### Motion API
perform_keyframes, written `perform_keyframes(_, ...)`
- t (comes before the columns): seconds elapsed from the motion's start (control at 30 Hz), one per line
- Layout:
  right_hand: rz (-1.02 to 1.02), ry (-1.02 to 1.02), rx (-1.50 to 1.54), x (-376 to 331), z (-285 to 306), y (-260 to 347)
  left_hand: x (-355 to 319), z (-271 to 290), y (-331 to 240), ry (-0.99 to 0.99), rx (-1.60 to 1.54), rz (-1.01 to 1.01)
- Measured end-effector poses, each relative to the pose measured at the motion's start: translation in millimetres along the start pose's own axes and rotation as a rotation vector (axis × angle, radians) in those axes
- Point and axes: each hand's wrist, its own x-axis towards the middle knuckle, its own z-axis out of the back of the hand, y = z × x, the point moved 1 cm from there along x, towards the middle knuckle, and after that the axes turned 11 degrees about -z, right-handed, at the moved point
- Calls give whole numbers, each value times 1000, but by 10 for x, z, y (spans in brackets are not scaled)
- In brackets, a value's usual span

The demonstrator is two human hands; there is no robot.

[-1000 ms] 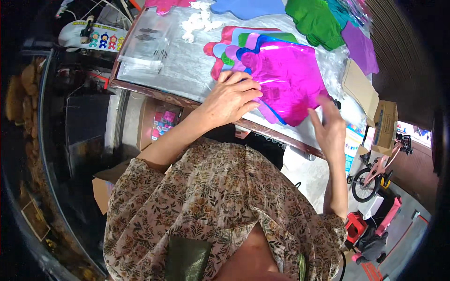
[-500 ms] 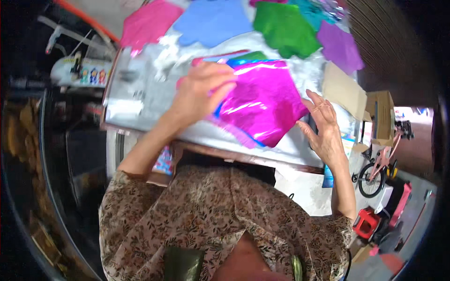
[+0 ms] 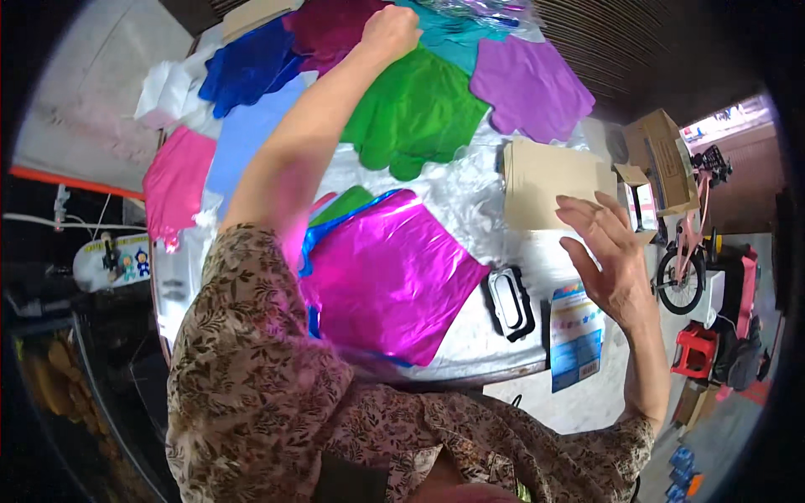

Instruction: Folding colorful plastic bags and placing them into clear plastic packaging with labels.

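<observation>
Left hand (image 3: pixel 390 29), reaching far across the table (image 3: pixel 470 189) with the arm fully stretched, fingers curled together on the dark magenta foil sheet (image 3: pixel 331 29) at the far edge; whether it actually pinches the sheet cannot be told. Just beside this hand toward the person's right lie a teal sheet (image 3: pixel 457 46) and a purple sheet (image 3: pixel 528 84); just nearer than the hand, a green sheet (image 3: pixel 411 113); to its left, a dark blue sheet (image 3: pixel 243 71), then a light blue sheet (image 3: pixel 247 138) and a pink sheet (image 3: pixel 176 180). Right hand (image 3: pixel 608 256), raised above the near right edge of the table, fingers spread apart and holding nothing. Just beyond its fingertips, a tan cardboard piece (image 3: pixel 541 180); to its left, a small black rectangular object (image 3: pixel 510 303); farther left, close to the person's body, a bright magenta foil sheet (image 3: pixel 390 281) lying on top of blue and green sheets. Below the right hand, a blue printed card (image 3: pixel 574 335).
</observation>
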Motion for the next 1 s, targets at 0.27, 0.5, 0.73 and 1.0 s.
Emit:
perform_keyframes(0.27,-2,-95,58,-94,-65,-369,472,-379,-87,6,41,82)
perform_keyframes(0.5,58,-159,107,-80,-170,-443,768,-735,165,245,200,12)
perform_keyframes(0.73,52,-187,103,-148,-160,-516,777,-704,73,317,357,-253)
perform_keyframes(1.0,55,-215,136,-209,-239,-530,473,-466,-88,296,319,-409)
